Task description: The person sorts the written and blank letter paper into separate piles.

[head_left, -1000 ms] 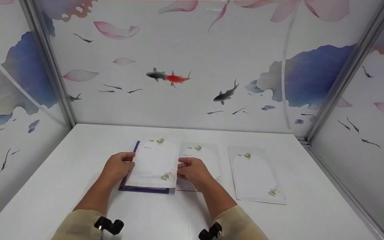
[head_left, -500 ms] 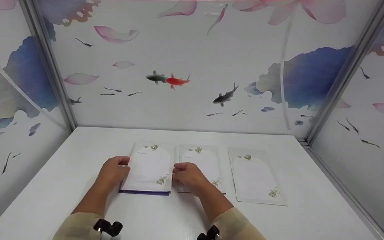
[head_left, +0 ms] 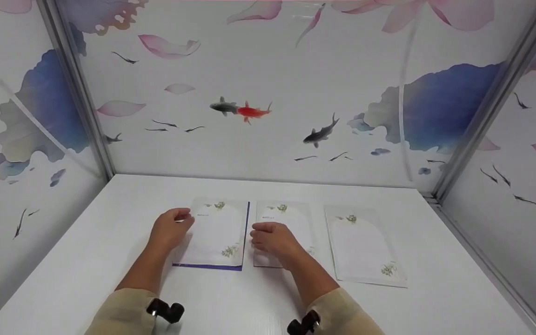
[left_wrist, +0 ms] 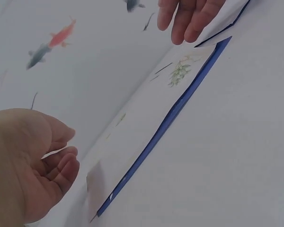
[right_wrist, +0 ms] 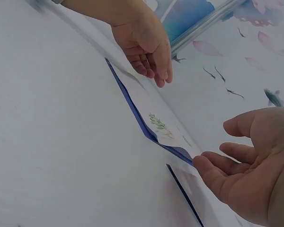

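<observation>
On the left of the table lies a white sheet (head_left: 212, 237) printed with green plants, atop a flat blue-edged item (head_left: 207, 267) that shows along the bottom and right sides. My left hand (head_left: 170, 230) hovers at the sheet's left edge with loosely bent fingers; in the left wrist view that hand (left_wrist: 33, 165) has nothing between thumb and fingers. My right hand (head_left: 275, 239) is over the left edge of a middle printed sheet (head_left: 293, 228), partly covering it. From the right wrist, the right hand (right_wrist: 255, 165) has its fingers spread and holds nothing.
A third printed sheet (head_left: 365, 246) lies on the right of the white table (head_left: 231, 307). Panels with fish and petals enclose the back and sides, joined by metal posts (head_left: 482, 102).
Both hands have let go of the left sheet, which has come down over the blue-edged item. A blue strip now shows on its right, and the hands stand slightly apart from it.
</observation>
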A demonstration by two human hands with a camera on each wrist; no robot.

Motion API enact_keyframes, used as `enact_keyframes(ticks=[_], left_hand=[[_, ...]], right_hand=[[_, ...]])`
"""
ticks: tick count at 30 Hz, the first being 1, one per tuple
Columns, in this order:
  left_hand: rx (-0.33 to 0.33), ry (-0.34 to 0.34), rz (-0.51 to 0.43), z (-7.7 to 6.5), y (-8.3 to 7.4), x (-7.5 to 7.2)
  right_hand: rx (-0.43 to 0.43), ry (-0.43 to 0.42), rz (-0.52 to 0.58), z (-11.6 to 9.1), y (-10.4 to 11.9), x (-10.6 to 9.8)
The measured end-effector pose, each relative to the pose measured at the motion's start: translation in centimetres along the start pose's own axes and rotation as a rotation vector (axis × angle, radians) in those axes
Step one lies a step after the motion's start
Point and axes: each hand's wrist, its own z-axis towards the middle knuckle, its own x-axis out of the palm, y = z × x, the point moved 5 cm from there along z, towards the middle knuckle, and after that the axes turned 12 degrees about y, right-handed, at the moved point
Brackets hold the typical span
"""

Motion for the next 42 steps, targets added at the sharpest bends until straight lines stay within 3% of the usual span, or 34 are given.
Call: enact_keyframes(ticks=[8,17,26,32,37,42], left_hand=[[0.093,0.062,-0.120,1.0,-3.3,5.0],[0.151,0.125,-0.139,0.9,-6.7,10.0],[0.190,0.203,-0.156,0.3,-9.3,13.5],[0.208,0.229,-0.161,-0.1,-10.4,14.7],[0.221,0.261,-0.075,-0.2,-9.8,14.8],[0.212,0.382,0.171,-0.5,-8.6,15.4]], right_hand=[[-0.065,-0.045,-0.017,-0.7,-0.6,-4.0],[-0.003,-0.151,-0.044,-2.3,-1.7,-9.3],[-0.005,-0.188,-0.056,-4.0,-2.6,-14.2],[0.017,-0.209,-0.074,-4.4,-2.7,-15.1],[-0.004,-0.185,-0.122,-4.5,-2.8,-14.7],[-0.002,-0.132,-0.305,-4.5,-2.9,-14.0]])
